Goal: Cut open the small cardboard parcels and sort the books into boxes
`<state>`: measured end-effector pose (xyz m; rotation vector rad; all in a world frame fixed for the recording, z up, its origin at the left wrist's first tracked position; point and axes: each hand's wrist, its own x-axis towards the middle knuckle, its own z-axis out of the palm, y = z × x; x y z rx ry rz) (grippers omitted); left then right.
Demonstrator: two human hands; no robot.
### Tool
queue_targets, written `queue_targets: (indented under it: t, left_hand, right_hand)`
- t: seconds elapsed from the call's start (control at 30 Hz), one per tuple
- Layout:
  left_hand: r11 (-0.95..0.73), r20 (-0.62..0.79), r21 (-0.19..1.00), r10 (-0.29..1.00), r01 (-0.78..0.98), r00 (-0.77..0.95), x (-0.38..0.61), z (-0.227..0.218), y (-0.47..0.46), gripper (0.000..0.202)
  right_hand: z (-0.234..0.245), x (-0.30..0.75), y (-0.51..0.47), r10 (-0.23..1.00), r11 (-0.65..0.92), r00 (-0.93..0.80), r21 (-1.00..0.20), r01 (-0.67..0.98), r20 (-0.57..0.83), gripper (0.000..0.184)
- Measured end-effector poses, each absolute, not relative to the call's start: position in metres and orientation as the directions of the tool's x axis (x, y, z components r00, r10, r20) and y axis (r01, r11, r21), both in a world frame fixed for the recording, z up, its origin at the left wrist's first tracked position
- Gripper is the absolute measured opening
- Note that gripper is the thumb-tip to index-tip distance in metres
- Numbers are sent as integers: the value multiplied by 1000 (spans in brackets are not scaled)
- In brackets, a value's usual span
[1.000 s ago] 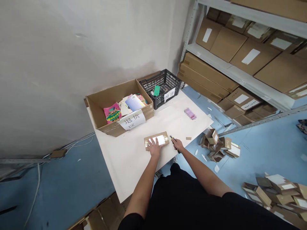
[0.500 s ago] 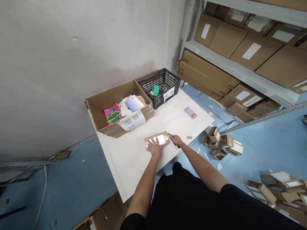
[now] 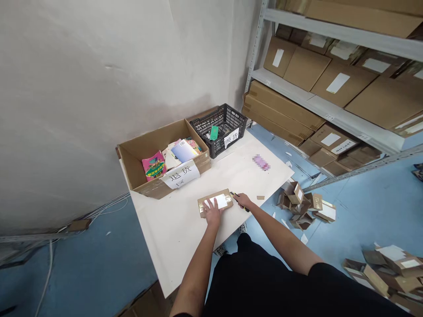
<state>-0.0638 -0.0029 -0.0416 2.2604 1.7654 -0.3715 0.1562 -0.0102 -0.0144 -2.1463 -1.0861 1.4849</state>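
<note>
A small taped cardboard box (image 3: 205, 199) with a white label (image 3: 222, 201) lies on the white table (image 3: 172, 246). Flat on top of it rests my left hand (image 3: 212, 213), fingers spread over the label and the near side. My right hand (image 3: 243, 200) is closed around a black-and-yellow utility knife (image 3: 247, 209). The knife's front end is at the right end of the box; whether the blade touches the tape is too small to tell.
Behind stand an open carton (image 3: 158, 189) of books and a black plastic crate (image 3: 220, 147) with a green item (image 3: 214, 133). A cardboard scrap (image 3: 261, 197) and a blurred purple item (image 3: 261, 162) lie rightward. Opened boxes (image 3: 299, 202) litter the floor near a loaded shelf (image 3: 317, 103).
The camera view has tilted upward slightly, so the table sits lower in the picture. Both hands, the box and the knife keep nearly the same positions relative to each other.
</note>
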Motion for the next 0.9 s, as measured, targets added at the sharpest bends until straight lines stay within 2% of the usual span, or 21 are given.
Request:
queue_targets:
  t: [0.37, 0.47, 0.57, 0.63, 0.77, 0.8, 0.9]
  left_hand:
    - [-251, -318, 26, 915, 968, 246, -67, -38, -5, 75]
    - [-264, -307, 34, 915, 964, 261, -72, -29, 2, 73]
    - [-286, -327, 81, 897, 955, 296, -83, -19, 23, 60]
    - [-313, -341, 121, 878, 942, 335, -92, -13, 42, 56]
    - [-335, -441, 182, 812, 924, 381, -106, -11, 71, 77]
    - [-319, -471, 186, 801, 929, 369, -108, -12, 74, 79]
    - [-237, -511, 160, 810, 958, 286, -108, -14, 73, 79]
  right_hand:
    - [-27, 164, -49, 718, -659, 83, -638, 397, -691, 51]
    - [-43, 165, -65, 713, -693, 134, -664, 281, -688, 51]
    - [-63, 168, -79, 665, -740, 261, -664, 109, -699, 47]
    - [-75, 174, -84, 628, -762, 308, -646, 56, -714, 41]
    - [-86, 193, -74, 606, -784, 363, -609, 123, -708, 15]
    - [-88, 198, -67, 626, -772, 374, -614, 168, -685, 16]
    - [-91, 213, -34, 716, -696, 365, -649, 306, -595, 39]
